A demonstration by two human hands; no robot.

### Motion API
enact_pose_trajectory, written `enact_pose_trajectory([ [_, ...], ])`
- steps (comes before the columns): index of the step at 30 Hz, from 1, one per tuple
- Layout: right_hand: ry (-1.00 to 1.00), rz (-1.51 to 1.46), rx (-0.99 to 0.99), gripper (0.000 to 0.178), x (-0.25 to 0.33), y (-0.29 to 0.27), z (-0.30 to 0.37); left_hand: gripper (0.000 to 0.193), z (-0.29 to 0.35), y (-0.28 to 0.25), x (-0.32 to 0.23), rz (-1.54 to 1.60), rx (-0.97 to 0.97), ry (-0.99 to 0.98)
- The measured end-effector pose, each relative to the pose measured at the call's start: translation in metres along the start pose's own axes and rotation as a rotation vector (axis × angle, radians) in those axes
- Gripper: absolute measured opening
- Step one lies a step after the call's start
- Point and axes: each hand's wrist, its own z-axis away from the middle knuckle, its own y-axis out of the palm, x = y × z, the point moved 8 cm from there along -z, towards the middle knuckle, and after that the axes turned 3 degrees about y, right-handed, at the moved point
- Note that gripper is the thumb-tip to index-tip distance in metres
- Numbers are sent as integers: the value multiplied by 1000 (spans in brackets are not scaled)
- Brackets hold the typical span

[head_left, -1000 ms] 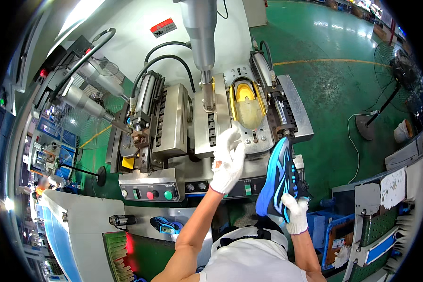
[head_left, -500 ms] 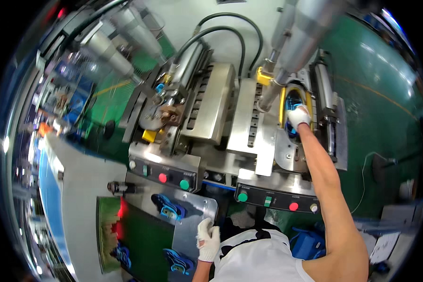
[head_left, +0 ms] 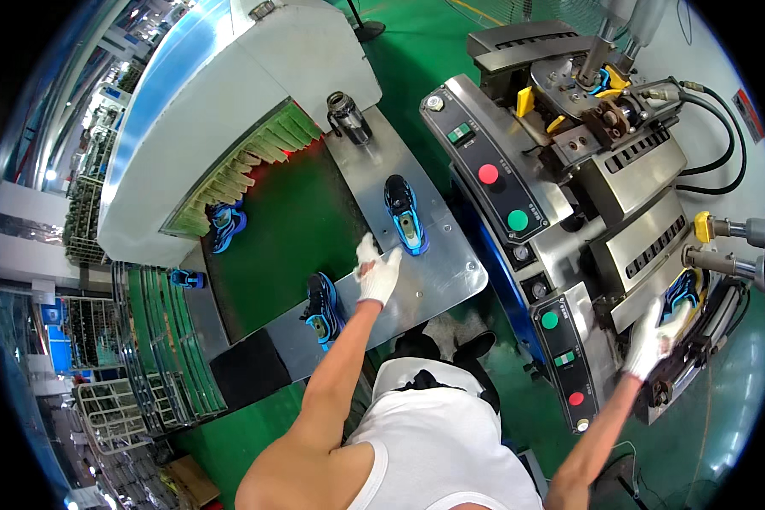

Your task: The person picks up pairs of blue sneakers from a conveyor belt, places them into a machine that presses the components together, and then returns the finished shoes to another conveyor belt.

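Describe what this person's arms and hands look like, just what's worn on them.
Both hands wear white knit work gloves: the left hand and the right hand. The gloves end at the wrists, and the forearms above them are bare, with no sleeves. The person wears a white sleeveless top. No watch or wristband shows.

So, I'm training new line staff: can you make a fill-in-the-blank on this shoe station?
1. The left hand reaches toward a blue shoe lying on the ____ table.
2. The right hand touches a shoe in the ____.
3. Both hands wear ____ gloves.
4. The conveyor belt is ____.

Missing: metal; press machine; white; green
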Motion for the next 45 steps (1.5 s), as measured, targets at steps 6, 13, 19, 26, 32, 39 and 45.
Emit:
enact_pose_trajectory([
  [6, -138, 765, 801, 90, 71, 127, 220, 102, -64, 81, -25, 76, 109, -147],
  [13, -25, 574, 741, 102, 84, 103, 218, 67, -105, 101, 8, 185, 177, -19],
  [19, 92, 173, 790, 85, 77, 90, 279, 73, -105, 17, 33, 346, 380, -173],
  [26, -96, 165, 1167, 76, 77, 173, 339, 67, -19, -150, 119, 450, 27, -194],
  [32, -299, 283, 1325, 75, 101, 241, 351, 71, 48, -256, 308, 458, -446, -436],
  [39, -112, 652, 1288, 71, 91, 205, 358, 80, 34, -371, 511, 10, -691, -1049],
  [45, 221, 958, 1305, 61, -15, 124, 348, 84, -7, -407, 652, -243, -740, -1205],
])
